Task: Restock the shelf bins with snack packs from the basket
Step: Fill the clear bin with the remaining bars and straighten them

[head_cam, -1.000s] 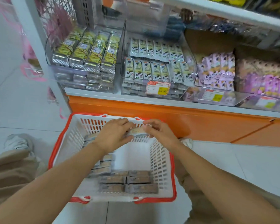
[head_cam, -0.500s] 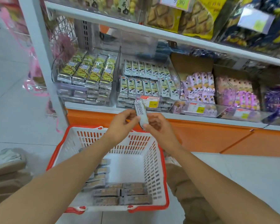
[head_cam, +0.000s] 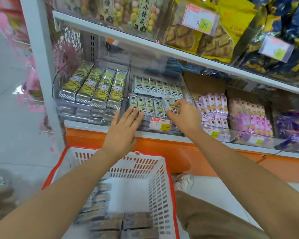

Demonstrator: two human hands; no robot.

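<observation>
Right hand (head_cam: 183, 116) is pinching one snack pack (head_cam: 171, 106) between thumb and curled fingertips, holding it right over the front row of the middle bin (head_cam: 188, 91), at that row's right end. Can't tell if the pack is already resting on the ones below, it's a bit blurred. Left hand (head_cam: 123, 128) is flat and spread, fingers straight, holding nothing, with its fingertips against the bin's clear front by the leftmost front-row packs.

Half a second ago both hands had that pack pinched between them, out in front of the shelf edge just above the basket. Now the left has let go, only the right has it, and both hands are up at the bin. The basket (head_cam: 160, 187) sits on the floor below the shelf, with brown packs (head_cam: 121, 224) lying along its near and left sides. A price tag (head_cam: 160, 124) hangs on the bin front between the two hands.
</observation>
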